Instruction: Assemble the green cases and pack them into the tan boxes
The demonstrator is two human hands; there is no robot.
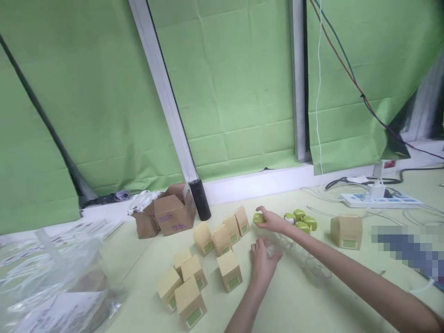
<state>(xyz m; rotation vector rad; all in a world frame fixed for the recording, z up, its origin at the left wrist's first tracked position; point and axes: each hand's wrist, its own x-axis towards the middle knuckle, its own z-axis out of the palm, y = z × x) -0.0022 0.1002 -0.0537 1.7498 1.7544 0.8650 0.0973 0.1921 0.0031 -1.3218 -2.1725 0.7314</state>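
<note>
My right hand (275,222) is closed around a small rounded green object (258,218); its exact kind is unclear. Just to its right, beside the wrist, sits a cluster of several similar green objects (303,226). Lower and nearer to me, my left hand (262,263) rests at the table with fingers and thumb curved around a clear plastic piece (269,249), whose shape is hard to make out. Left of both hands stand several tan house-shaped paper boxes (229,273), each with a green label. More clear plastic pieces (315,268) lie partly beneath my right forearm.
A single tan box (346,231) stands to the right. Behind are an open brown carton (173,215), a black cylinder (200,200) and a white power strip (381,200) with cables. A clear plastic bag (65,277) with papers lies at the left on the table (138,291).
</note>
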